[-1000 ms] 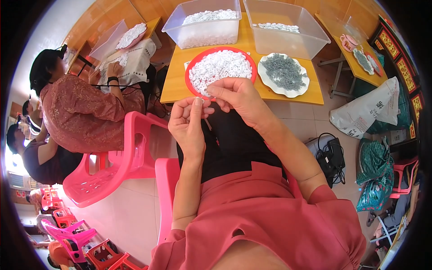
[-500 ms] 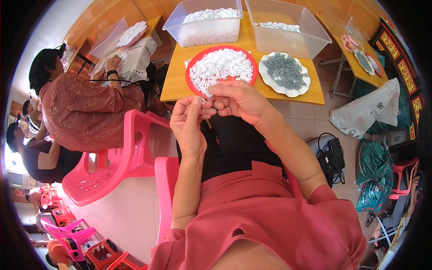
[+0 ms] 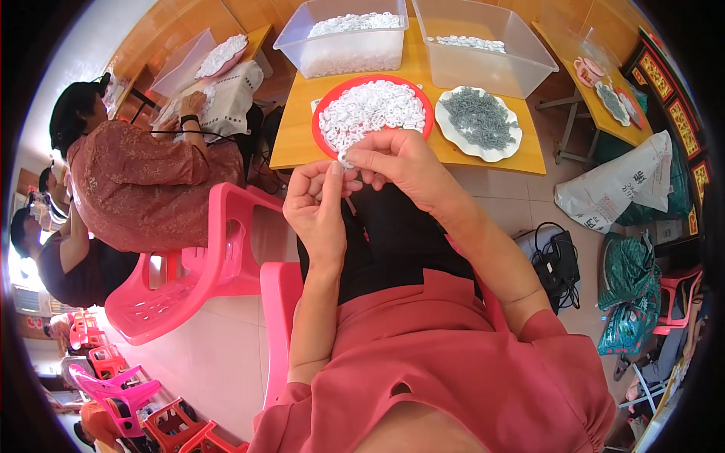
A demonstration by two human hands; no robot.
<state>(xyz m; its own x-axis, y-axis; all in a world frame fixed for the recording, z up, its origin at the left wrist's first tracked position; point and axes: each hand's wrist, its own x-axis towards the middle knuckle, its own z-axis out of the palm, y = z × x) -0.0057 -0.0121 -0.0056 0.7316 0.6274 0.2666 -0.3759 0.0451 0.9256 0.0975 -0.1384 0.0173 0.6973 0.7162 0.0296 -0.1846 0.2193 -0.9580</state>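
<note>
Here, small white ring point(image 3: 346, 161), pinched between both hands' fingertips point(image 3: 337, 172)

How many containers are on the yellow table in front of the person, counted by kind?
Clear plastic bins: 2, one with white pieces, one nearly empty
Red plate of white pieces: 1
White plate of grey pieces: 1
Total: 4

Both hands, left hand and right hand, meet at a small white piece by the red plate.
</note>
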